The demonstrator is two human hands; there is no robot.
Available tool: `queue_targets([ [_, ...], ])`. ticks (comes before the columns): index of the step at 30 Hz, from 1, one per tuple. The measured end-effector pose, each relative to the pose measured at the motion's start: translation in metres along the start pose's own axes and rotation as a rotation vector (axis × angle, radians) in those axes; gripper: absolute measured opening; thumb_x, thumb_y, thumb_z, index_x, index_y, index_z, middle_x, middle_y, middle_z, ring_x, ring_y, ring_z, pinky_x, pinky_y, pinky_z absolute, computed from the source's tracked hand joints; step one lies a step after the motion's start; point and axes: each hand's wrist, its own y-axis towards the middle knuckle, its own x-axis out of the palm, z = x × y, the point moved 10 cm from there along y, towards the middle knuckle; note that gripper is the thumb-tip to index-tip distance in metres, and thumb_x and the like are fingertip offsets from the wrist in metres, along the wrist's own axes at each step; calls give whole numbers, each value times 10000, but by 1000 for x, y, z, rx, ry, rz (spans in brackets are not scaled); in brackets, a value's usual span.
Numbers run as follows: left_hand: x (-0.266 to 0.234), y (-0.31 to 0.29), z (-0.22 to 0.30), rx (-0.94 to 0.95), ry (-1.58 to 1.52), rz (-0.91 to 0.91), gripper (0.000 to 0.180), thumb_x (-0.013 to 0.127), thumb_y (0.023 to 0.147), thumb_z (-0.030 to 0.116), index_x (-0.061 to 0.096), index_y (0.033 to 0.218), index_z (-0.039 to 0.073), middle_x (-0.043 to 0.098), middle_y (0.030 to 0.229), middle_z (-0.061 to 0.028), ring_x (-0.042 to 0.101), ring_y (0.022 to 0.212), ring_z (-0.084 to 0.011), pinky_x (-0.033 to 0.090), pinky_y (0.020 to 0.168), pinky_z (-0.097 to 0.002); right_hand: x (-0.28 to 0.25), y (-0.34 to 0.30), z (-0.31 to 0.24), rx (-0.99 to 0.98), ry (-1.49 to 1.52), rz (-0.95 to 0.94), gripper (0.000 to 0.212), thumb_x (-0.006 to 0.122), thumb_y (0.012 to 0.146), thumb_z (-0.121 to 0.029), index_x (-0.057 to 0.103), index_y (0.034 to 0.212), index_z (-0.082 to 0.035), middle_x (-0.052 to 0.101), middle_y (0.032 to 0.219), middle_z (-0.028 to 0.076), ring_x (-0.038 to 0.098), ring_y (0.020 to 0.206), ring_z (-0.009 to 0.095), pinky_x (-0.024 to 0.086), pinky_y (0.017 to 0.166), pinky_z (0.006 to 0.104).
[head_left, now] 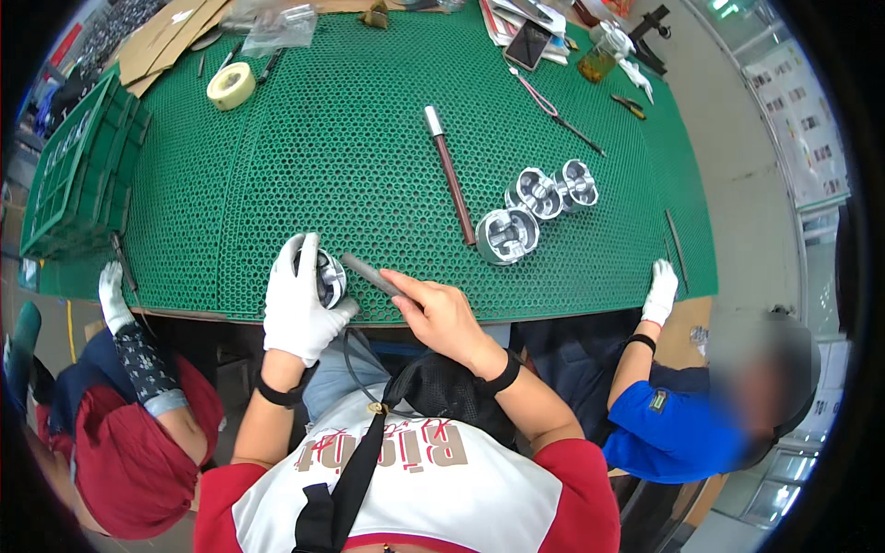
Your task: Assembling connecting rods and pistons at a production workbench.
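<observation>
My left hand (297, 302), in a white glove, is closed around a silver metal piston (330, 278) at the table's front edge. The piston lies tilted, its hollow side facing right. My bare right hand (438, 313) grips a grey flat file (373, 276), whose far end points at the piston with a small gap between them. Beyond my right hand, three more pistons stand in a slanting row: a near one (507, 236), a middle one (536, 194) and a far one (577, 184). Left of them lies a dark brown rod (452, 184) with a silver end.
Green honeycomb matting (323, 138) covers the table. Green crates (83, 175) stand at left; a tape roll (230, 86) and cardboard (166, 41) lie at the back left. A phone (528, 44), jar (597, 63) and pliers (629, 106) are back right. Co-workers sit on both sides.
</observation>
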Motion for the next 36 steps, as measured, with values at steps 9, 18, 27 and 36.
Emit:
queue_targets([
  [9, 6, -8, -7, -43, 36, 159, 881, 840, 637, 131, 489, 1444, 87, 488, 1400, -217, 556, 1226, -418, 501, 1015, -464, 10, 7, 5, 32, 19, -40, 378, 653, 934, -121, 664, 1312, -123, 688, 792, 197, 675, 732, 402, 539, 671, 494],
  [18, 1, -9, -3, -38, 32, 200, 839, 837, 642, 126, 513, 1415, 83, 504, 1376, -216, 574, 1197, -411, 515, 987, -462, 15, 9, 10, 32, 29, -71, 388, 641, 945, -90, 653, 1333, -85, 679, 786, 188, 668, 701, 359, 521, 660, 441],
  [27, 1, -9, -1, -39, 47, 226, 806, 830, 654, 137, 524, 1398, 83, 515, 1362, -218, 579, 1191, -410, 517, 982, -460, 20, 14, 15, 32, 90, -106, 393, 632, 949, -88, 640, 1342, -74, 676, 794, 194, 675, 692, 352, 517, 647, 424],
  [36, 4, -9, -4, -63, 38, 216, 816, 826, 651, 137, 520, 1405, 80, 507, 1382, -223, 570, 1213, -415, 511, 1005, -455, 21, 14, 22, 58, 131, -103, 377, 634, 953, -101, 654, 1329, -77, 697, 837, 198, 690, 711, 339, 529, 657, 403],
])
